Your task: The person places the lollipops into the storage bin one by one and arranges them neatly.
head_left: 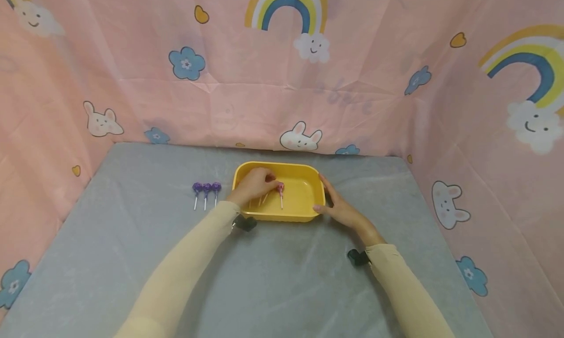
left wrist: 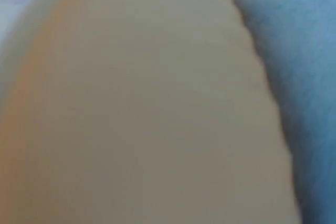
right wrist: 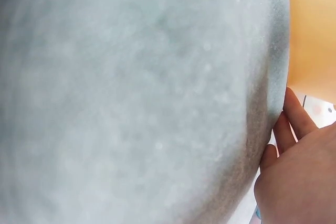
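In the head view, a yellow tray (head_left: pixel 286 217) stands on the grey cloth. My left hand (head_left: pixel 253 185) reaches over its left end and pinches the head of a pink lollipop (head_left: pixel 280 187) between thumb and fingers; its white stick points toward me. Thin sticks (head_left: pixel 265 198) show in the tray beside that hand, their upper ends hidden by it. My right hand (head_left: pixel 341 208) holds the tray's right end, thumb over the rim and fingers along the outer wall. In the right wrist view, the fingers (right wrist: pixel 297 116) lie close to the yellow wall.
Left of the tray, three purple lollipops (head_left: pixel 206 187) lie in a row, sticks toward me. Grey cloth (head_left: pixel 282 279) covers the table. Pink printed curtains (head_left: pixel 246 103) hang behind and at both sides. A sleeve (left wrist: pixel 157 103) fills most of the left wrist view.
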Demonstrator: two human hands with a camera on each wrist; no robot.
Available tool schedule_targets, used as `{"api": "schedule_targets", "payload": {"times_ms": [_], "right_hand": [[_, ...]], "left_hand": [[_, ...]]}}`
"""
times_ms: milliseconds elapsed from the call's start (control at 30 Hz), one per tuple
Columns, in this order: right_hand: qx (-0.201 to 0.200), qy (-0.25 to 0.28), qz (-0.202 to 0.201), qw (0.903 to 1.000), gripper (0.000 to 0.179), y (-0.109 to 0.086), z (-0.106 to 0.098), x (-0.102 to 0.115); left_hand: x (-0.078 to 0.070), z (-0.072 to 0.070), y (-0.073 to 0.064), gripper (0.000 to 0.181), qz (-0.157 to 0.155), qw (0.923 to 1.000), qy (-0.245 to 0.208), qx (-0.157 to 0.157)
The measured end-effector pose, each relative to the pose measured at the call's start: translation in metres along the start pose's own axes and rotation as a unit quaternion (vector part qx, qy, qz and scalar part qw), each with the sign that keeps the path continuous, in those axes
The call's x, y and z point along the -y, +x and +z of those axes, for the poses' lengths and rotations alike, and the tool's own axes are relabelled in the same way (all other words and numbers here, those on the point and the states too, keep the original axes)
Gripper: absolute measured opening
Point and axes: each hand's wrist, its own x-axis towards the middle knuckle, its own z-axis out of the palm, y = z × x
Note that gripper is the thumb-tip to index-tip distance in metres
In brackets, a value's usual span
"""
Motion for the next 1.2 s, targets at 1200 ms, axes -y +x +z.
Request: {"api": "schedule_targets", "payload": {"times_ms": [1200], "right_hand": [[-0.002,0.003,-0.005,1.0,0.094,0.003,0.001,-0.004]], "left_hand": [[-0.002,-0.019,-0.006,0.029,0.023,0.9961,0.085,0.01]]}}
